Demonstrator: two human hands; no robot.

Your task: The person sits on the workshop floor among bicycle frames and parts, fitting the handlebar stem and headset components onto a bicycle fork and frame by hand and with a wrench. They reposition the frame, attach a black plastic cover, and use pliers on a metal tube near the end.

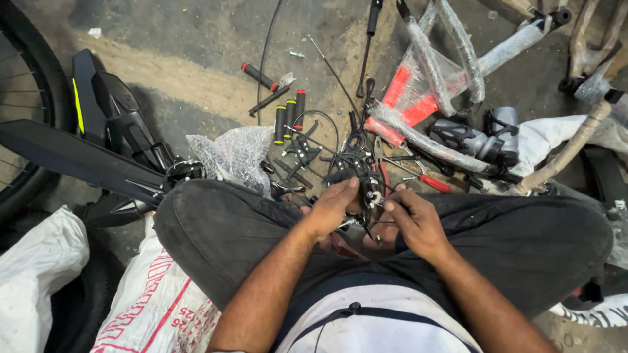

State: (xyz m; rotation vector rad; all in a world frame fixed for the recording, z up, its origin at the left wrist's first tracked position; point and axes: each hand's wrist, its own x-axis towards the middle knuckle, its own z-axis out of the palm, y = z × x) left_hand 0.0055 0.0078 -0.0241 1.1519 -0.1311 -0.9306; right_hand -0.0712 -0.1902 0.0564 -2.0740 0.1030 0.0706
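At the far left of the frame we see a bicycle wheel [19, 111] and black mudguards [85, 150] lying on the dirt floor, with white sacks [157, 307] at lower left. A crumpled plastic bag [232, 153] sits just above our left knee. Our left hand [330, 209] is closed around a small black brake lever assembly [366, 193] at the centre of the frame, fingers curled over its near side. It rests between both hands, above our lap. Our right hand [415, 222] pinches a thin cable [379, 222] beside that part, thumb and fingertips tight; whether the cable is already threaded through we cannot tell. We judge the fitting only partly done: red-tipped handlebar grips [289, 114], loose cables [337, 75] and red-handled pliers [425, 178] lie unused just beyond. At upper right the wrapped bicycle frame [445, 72] lies unassembled.
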